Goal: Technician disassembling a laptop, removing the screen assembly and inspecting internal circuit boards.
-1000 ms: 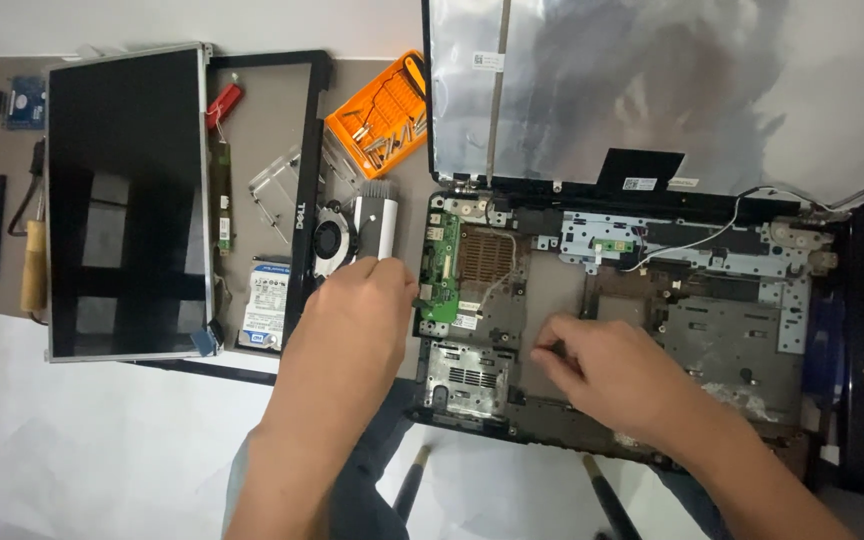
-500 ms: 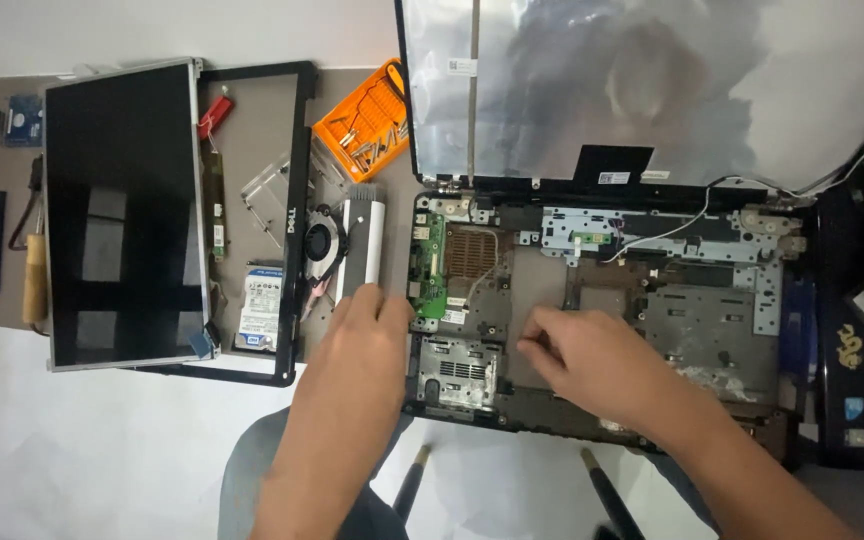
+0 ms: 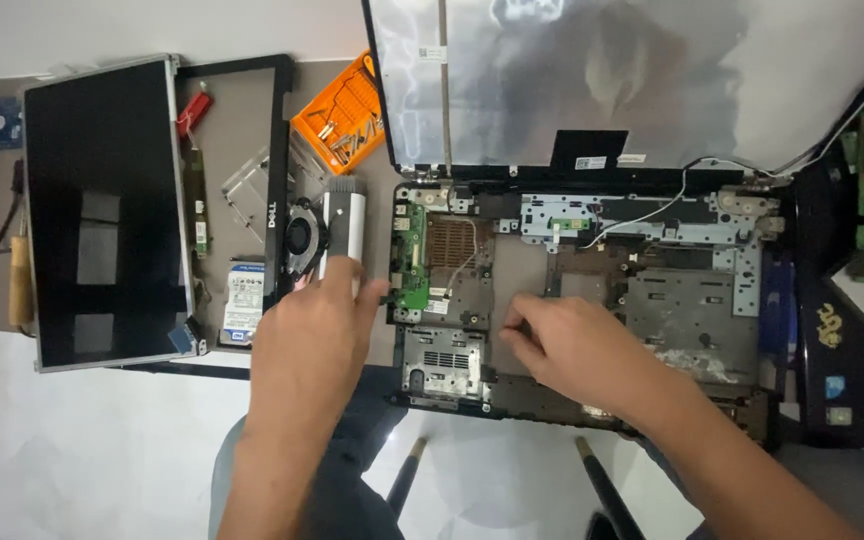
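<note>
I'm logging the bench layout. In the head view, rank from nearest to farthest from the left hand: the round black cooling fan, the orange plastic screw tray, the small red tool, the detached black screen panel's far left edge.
From the left hand:
1. Round black cooling fan, just above the fingers.
2. Orange plastic screw tray, farther up.
3. Small red tool, up and left.
4. Detached black screen panel's far left edge, farthest left.

Left hand [image 3: 312, 330]: moved off the green board [image 3: 414, 262] toward 9 o'clock; fingers now at the silver bar [image 3: 344, 222] beside the fan [image 3: 302, 236]. Right hand [image 3: 577, 350]: shifted slightly toward 9 o'clock inside the laptop base [image 3: 692, 320].
</note>
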